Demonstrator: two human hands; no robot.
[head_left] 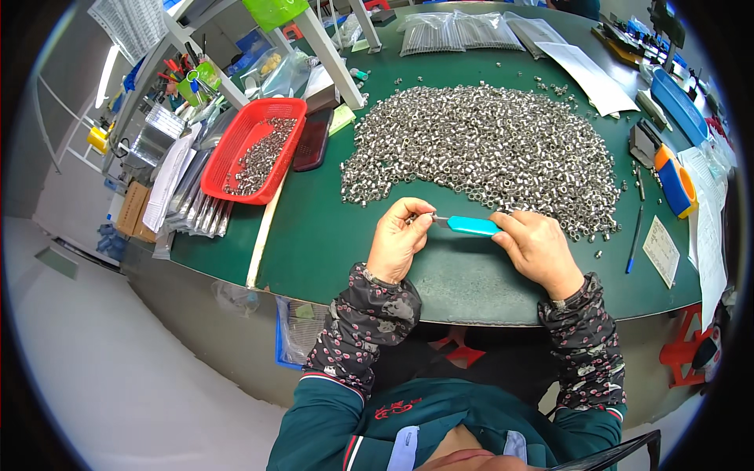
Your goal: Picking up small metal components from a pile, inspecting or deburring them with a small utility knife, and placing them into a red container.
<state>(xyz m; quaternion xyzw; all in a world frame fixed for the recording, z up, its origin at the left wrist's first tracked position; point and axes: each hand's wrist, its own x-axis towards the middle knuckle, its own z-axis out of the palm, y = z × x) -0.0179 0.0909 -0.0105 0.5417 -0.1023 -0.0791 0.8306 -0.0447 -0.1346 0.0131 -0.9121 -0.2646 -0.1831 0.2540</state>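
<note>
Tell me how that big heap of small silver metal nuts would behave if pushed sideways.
The heap of small silver metal nuts would probably spread rather than slide whole: pieces lie loose. Strays already dot the green table mat, so some may roll. Likely heavy, being metal.

Dark floral-patterned oversleeves [363, 326] cover both forearms over a teal jacket [440, 416] with red-and-white striped cuffs.

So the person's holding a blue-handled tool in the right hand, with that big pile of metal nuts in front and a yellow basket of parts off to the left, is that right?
Not quite: the basket is red, not yellow, as the head view shows. The rest holds: the right hand has the blue-handled tool, and the pile of metal nuts lies in front.
</note>
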